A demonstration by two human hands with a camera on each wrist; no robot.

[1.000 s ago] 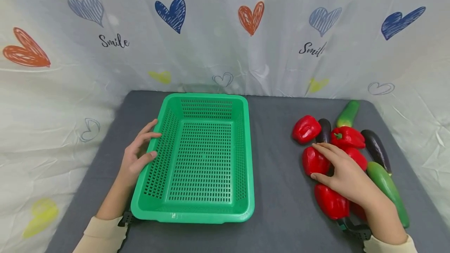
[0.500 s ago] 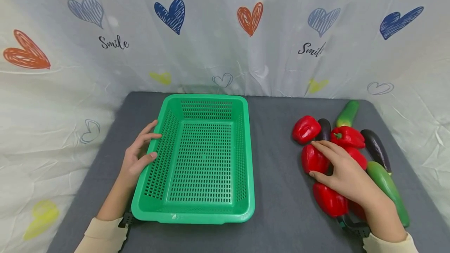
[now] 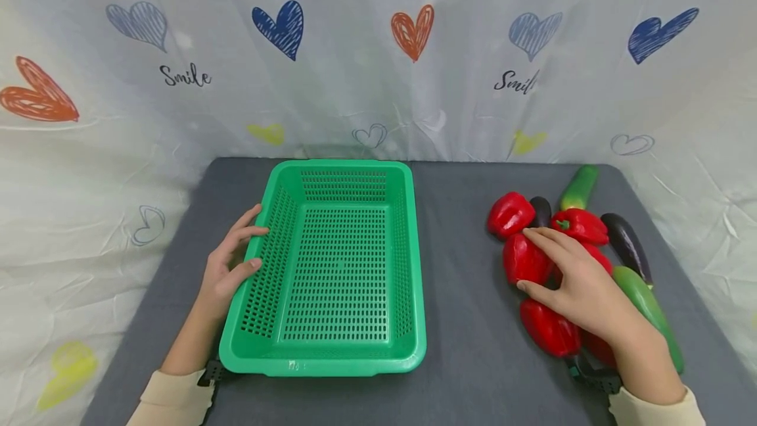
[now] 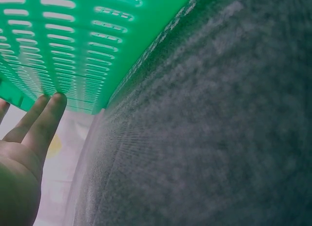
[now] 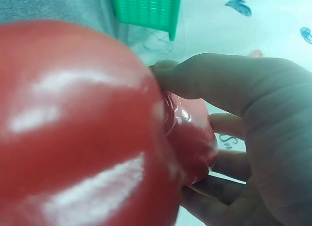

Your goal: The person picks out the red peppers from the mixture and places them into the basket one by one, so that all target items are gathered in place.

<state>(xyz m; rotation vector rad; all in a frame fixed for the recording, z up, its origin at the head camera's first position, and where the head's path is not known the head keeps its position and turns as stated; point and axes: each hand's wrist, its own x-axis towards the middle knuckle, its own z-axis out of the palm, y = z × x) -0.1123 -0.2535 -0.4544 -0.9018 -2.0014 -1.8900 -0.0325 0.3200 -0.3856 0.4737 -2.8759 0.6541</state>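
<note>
In the head view my left hand (image 3: 227, 268) rests on the left rim of a green plastic basket (image 3: 418, 268), thumb and a fingertip overlapping the rim. The left wrist view shows straight fingers (image 4: 46, 118) touching the basket's slotted outer side. My right hand (image 3: 582, 281) holds a red bell pepper (image 3: 523, 260) between thumb and fingers, its palm side partly hidden from above. The right wrist view has this pepper (image 5: 192, 133) within the fingers, behind a large, close red bell pepper (image 5: 83, 123). Nothing lies inside the basket.
Around the right hand lie more red bell peppers (image 3: 550, 327), dark eggplants (image 3: 627, 245) and green cucumber-like vegetables (image 3: 649, 307). A grey cloth (image 3: 458, 321) covers the table. Behind it hangs a white curtain (image 3: 355, 97) printed with hearts.
My right hand and the bell pepper it holds have shifted slightly toward the table's back. The head view has turned a little. My left hand stays at the basket rim.
</note>
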